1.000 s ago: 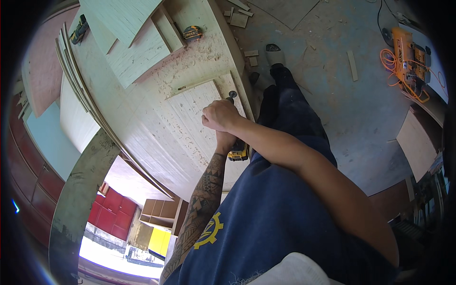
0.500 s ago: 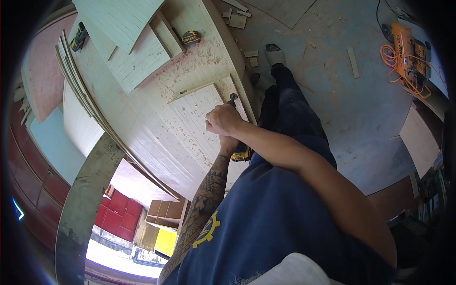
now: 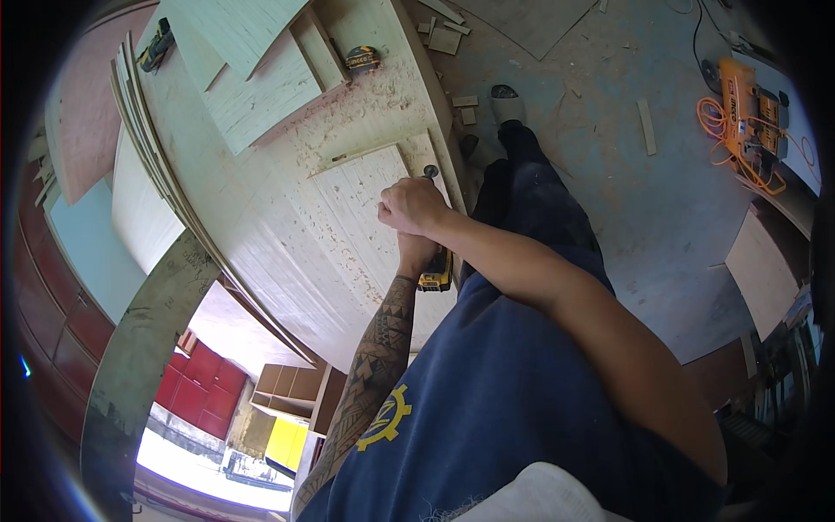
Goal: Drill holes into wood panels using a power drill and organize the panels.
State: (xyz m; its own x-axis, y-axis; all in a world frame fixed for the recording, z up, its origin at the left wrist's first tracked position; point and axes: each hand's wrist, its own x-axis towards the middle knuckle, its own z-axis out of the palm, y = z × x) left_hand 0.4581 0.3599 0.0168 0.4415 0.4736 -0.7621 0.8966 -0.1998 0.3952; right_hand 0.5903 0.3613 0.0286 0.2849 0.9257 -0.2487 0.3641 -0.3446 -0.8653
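A power drill with a yellow-and-black battery (image 3: 437,282) is at the workbench's near edge. Its dark, round-headed boring bit (image 3: 430,171) is over the strip along the right side of a pale wooden panel (image 3: 361,187). My right hand (image 3: 413,206) is closed over the drill's body, bent into a fist-like grip. Below it, my left hand (image 3: 417,248) is closed around the drill; its fingers are largely hidden under the right hand. Wood shavings lie about the panel. Whether the bit touches the wood cannot be made out.
Stacked boards (image 3: 270,100) and a round black-and-orange tape measure (image 3: 363,58) lie farther along the bench (image 3: 287,196). Another power tool (image 3: 156,45) rests at the far left. Offcuts (image 3: 446,41) litter the floor. An orange machine with a coiled hose (image 3: 739,113) stands at right.
The view has shifted slightly, so the bench and boards sit a little differently. Both hands stay on the drill, whose battery end shows slightly more beside the left wrist.
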